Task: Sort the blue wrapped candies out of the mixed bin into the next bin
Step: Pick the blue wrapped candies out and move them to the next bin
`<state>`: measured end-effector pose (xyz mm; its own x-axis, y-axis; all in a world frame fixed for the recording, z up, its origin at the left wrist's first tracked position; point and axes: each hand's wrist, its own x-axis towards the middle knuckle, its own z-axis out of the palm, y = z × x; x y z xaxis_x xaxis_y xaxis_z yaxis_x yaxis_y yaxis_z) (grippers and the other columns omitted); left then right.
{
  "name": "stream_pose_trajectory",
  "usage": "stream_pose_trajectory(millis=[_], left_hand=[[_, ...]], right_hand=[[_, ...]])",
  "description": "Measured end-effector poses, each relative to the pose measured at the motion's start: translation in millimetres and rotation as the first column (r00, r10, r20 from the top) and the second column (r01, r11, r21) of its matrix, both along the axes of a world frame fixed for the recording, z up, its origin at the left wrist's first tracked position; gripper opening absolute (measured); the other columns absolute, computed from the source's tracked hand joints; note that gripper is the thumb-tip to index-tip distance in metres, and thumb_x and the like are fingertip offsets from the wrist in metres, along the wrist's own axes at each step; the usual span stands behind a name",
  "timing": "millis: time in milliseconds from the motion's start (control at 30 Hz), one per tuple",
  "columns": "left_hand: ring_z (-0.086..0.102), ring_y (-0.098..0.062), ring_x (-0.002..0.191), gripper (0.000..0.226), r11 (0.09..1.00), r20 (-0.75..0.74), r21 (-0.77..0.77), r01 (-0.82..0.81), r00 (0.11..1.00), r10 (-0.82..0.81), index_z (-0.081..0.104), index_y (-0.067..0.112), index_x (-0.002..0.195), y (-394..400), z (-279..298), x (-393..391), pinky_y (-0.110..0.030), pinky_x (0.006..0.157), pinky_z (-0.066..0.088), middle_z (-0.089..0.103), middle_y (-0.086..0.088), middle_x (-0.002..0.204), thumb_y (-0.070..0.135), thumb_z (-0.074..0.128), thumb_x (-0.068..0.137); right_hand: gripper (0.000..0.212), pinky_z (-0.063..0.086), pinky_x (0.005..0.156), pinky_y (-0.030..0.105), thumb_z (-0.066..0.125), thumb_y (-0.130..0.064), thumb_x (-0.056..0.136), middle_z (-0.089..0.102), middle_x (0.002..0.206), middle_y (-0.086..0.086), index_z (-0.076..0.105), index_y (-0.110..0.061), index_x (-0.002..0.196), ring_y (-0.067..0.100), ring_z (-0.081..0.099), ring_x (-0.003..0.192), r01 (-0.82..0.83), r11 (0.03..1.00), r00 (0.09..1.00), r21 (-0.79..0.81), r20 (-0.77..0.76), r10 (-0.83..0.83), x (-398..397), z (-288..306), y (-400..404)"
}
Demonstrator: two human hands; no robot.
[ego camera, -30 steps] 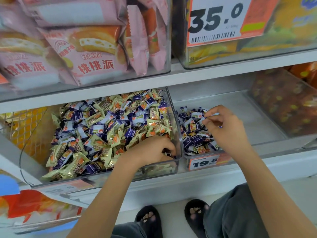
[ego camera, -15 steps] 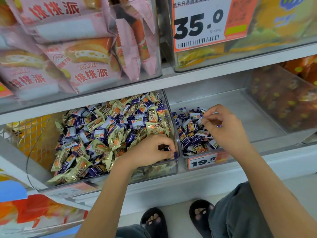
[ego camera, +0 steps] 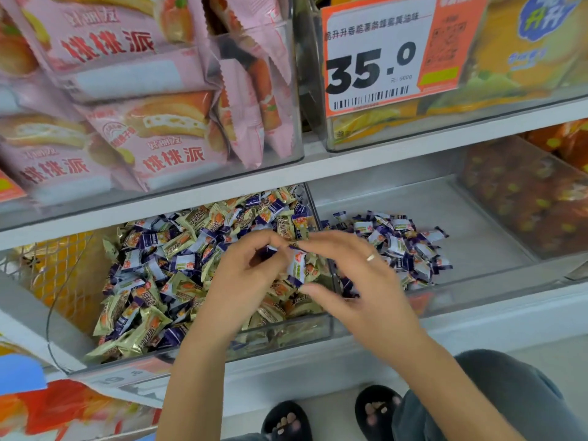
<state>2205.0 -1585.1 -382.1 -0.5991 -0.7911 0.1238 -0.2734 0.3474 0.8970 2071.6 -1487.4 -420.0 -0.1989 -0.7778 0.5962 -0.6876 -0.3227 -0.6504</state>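
Left hand (ego camera: 246, 275) and right hand (ego camera: 353, 278) meet over clear plastic mixed bin (ego camera: 203, 351), fingers of both pinching one blue wrapped candy (ego camera: 296, 265); neighbouring clear bin (ego camera: 496, 268) holds blue pile

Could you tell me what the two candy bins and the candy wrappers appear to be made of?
The mixed bin and the next bin look like clear rigid plastic, probably acrylic: the contents show through their glossy walls. The blue candy between the hands seems wrapped in thin printed film with crimped ends. The gold candies look like metallised foil, given their crinkled shine.

White shop shelving (ego camera: 381, 160) — pale floor (ego camera: 334, 405)
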Motion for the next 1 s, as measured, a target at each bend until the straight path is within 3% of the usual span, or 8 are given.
stream_pose_trajectory(millis=[167, 300, 500, 633, 733, 800, 900, 1000], left_hand=[[0.058, -0.014, 0.073, 0.014, 0.996, -0.113, 0.075, 0.058, 0.992, -0.049, 0.065, 0.013, 0.081, 17.7, 7.4, -12.2, -0.029, 0.071, 0.048, 0.062, 0.0, 0.072, 0.005, 0.055, 0.086], [0.064, -0.013, 0.081, 0.017, 0.991, -0.13, 0.118, 0.067, 0.99, -0.051, 0.061, 0.02, 0.102, 24.4, 4.0, -16.1, -0.019, 0.073, 0.05, 0.069, -0.002, 0.087, 0.01, 0.057, 0.089], [0.07, -0.014, 0.088, 0.032, 0.967, -0.162, 0.215, 0.138, 0.981, -0.104, 0.048, 0.018, 0.121, 27.4, -2.0, -12.9, -0.023, 0.084, 0.052, 0.074, 0.0, 0.093, 0.006, 0.052, 0.092], [0.071, -0.014, 0.08, 0.033, 0.978, -0.159, 0.192, 0.075, 0.986, -0.044, 0.05, 0.016, 0.119, 24.6, -5.3, -17.2, -0.024, 0.075, 0.055, 0.075, 0.0, 0.084, 0.01, 0.059, 0.088], [0.07, -0.013, 0.074, 0.025, 0.992, -0.107, 0.123, 0.006, 0.994, 0.007, 0.058, 0.014, 0.112, 11.8, -9.3, -9.6, -0.019, 0.069, 0.054, 0.074, 0.0, 0.082, 0.011, 0.06, 0.088], [0.069, -0.008, 0.073, 0.022, 0.998, -0.01, 0.057, -0.019, 1.0, 0.02, 0.062, 0.017, 0.107, 2.1, -15.2, -0.8, -0.015, 0.07, 0.052, 0.073, 0.003, 0.079, 0.012, 0.064, 0.086], [0.066, 0.002, 0.082, 0.021, 0.982, 0.237, 0.011, 0.187, 0.954, -0.184, 0.067, 0.027, 0.094, -7.7, -23.8, 1.7, -0.011, 0.083, 0.049, 0.072, 0.011, 0.084, 0.012, 0.071, 0.079], [0.061, 0.004, 0.092, 0.016, 0.883, 0.473, 0.056, 0.466, 0.766, -0.435, 0.07, 0.025, 0.093, -17.7, -37.2, -12.4, -0.011, 0.09, 0.044, 0.069, 0.013, 0.098, 0.015, 0.071, 0.081]], right_hand=[[0.04, 0.042, 0.093, 0.013, 0.066, -0.015, 0.086, 0.058, 0.12, 0.0, 0.06, -0.013, 0.125, 0.004, 0.054, 0.112, 0.008, 0.997, 0.994, -0.074, 0.108, 0.0, 10.6, -5.0, -7.1], [0.037, 0.049, 0.081, 0.013, 0.063, -0.022, 0.086, 0.06, 0.116, -0.023, 0.062, -0.025, 0.123, 0.001, 0.063, 0.092, 0.05, 0.996, 0.969, -0.079, 0.244, -0.029, 4.9, -1.9, -1.7], [0.028, 0.04, 0.059, 0.008, 0.072, -0.016, 0.079, 0.065, 0.076, -0.027, 0.069, -0.033, 0.101, -0.003, 0.053, 0.058, 0.082, 0.996, 0.897, 0.027, 0.433, -0.086, -11.1, -0.4, 4.2], [0.021, 0.049, 0.067, 0.017, 0.072, -0.017, 0.08, 0.068, 0.086, -0.02, 0.071, -0.034, 0.093, 0.003, 0.062, 0.073, 0.215, 0.975, 0.875, 0.047, 0.434, -0.214, -19.9, 1.4, 5.4], [0.018, 0.043, 0.072, 0.004, 0.064, -0.028, 0.085, 0.068, 0.097, -0.024, 0.069, -0.038, 0.1, -0.01, 0.059, 0.085, 0.268, 0.938, 0.942, 0.22, 0.145, -0.303, -47.8, 2.6, 7.3], [0.025, 0.036, 0.094, 0.005, 0.054, -0.034, 0.091, 0.062, 0.119, -0.019, 0.063, -0.043, 0.112, -0.01, 0.051, 0.11, 0.159, 0.895, 0.982, 0.416, 0.026, -0.186, -61.7, -1.8, 10.1], [0.027, 0.028, 0.107, 0.015, 0.044, -0.04, 0.093, 0.052, 0.134, -0.017, 0.056, -0.048, 0.116, -0.005, 0.036, 0.131, 0.063, 0.888, 0.987, 0.455, 0.102, -0.122, -64.3, -3.9, 14.2], [0.033, 0.029, 0.106, 0.017, 0.04, -0.047, 0.089, 0.053, 0.132, -0.016, 0.06, -0.042, 0.114, -0.006, 0.037, 0.13, 0.085, 0.914, 0.984, 0.397, 0.113, -0.14, -61.3, -2.0, 11.1]])
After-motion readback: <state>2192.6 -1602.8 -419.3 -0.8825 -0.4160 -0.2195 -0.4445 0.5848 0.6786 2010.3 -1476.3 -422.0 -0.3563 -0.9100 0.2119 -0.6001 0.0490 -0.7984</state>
